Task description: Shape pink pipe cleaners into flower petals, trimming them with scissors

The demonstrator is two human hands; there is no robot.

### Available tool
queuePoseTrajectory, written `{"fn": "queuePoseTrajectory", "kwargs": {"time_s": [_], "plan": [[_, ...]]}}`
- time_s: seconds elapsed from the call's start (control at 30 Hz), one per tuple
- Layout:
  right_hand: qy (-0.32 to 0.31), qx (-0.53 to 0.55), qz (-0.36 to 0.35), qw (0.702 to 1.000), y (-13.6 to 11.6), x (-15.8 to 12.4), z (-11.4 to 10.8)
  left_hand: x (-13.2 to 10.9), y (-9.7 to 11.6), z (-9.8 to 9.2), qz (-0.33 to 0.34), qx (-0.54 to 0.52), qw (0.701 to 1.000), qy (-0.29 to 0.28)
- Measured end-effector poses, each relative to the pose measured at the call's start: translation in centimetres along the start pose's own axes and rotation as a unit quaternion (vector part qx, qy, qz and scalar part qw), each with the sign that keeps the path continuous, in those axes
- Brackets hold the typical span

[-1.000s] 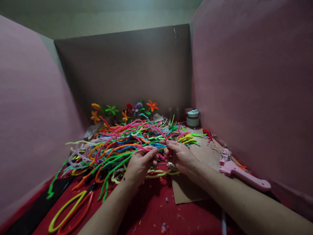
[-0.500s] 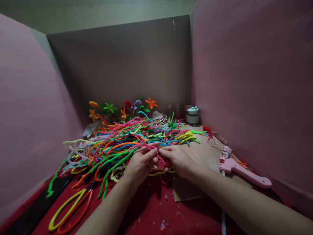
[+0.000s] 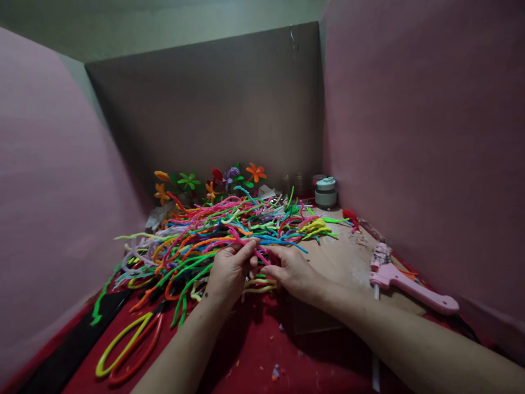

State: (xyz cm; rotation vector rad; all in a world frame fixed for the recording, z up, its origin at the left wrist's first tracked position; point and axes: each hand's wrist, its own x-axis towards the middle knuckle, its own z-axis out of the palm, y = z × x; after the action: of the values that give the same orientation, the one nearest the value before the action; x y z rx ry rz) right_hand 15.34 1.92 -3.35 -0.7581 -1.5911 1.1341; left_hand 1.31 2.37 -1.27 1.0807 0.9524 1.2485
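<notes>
Pink fuzzy stem (image 3: 263, 257) lies between the hands, before a heap of coloured stems (image 3: 205, 216). The left hand (image 3: 229, 269) pinches it; the right hand (image 3: 296, 273) has thumb and fingers at its near end, whether gripping I cannot tell. Behind, a mint-lidded jar (image 3: 326, 196) stands covered, contents indistinct.

A smooth, matte pink panel (image 3: 53, 180) rises along the left edge of the red-covered work surface (image 3: 241, 355), and a second, darker pink panel (image 3: 426, 137) lines the right edge. Across the far edge stands a plain grey-brown panel (image 3: 205, 115), shadowed toward the far left corner. Above it shows a pale greenish wall (image 3: 184, 30). The light is dim.
</notes>
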Motion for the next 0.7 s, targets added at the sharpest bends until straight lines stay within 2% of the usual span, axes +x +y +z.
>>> {"fn": "queuePoseTrajectory", "kwargs": {"time_s": [0.17, 0.33, 0.4, 0.47, 0.6, 0.7], "plan": [[-0.057, 0.077, 0.093, 0.991, 0.4, 0.1, 0.1, -0.4, 0.2, 0.2, 0.039, 0.081, 0.996, 0.021], [-0.053, 0.147, 0.136, 0.978, -0.5, 0.0, 0.2, -0.8, 0.5, 0.4, 0.081, 0.145, 0.983, 0.078], [-0.043, 0.162, 0.151, 0.974, -0.8, -0.1, 0.2, -0.8, 0.7, 0.3, 0.076, 0.144, 0.983, 0.08], [-0.042, 0.182, 0.166, 0.968, -0.9, -0.1, 0.0, -0.7, 0.7, 0.1, 0.054, 0.108, 0.991, 0.049], [-0.078, 0.235, 0.182, 0.952, -0.8, 0.0, -0.3, -0.3, 0.4, -0.2, -0.007, 0.033, 0.998, -0.056], [-0.107, 0.255, 0.189, 0.942, -0.5, 0.1, -0.4, -0.3, 0.2, -0.2, -0.021, 0.012, 0.998, -0.061]]}}
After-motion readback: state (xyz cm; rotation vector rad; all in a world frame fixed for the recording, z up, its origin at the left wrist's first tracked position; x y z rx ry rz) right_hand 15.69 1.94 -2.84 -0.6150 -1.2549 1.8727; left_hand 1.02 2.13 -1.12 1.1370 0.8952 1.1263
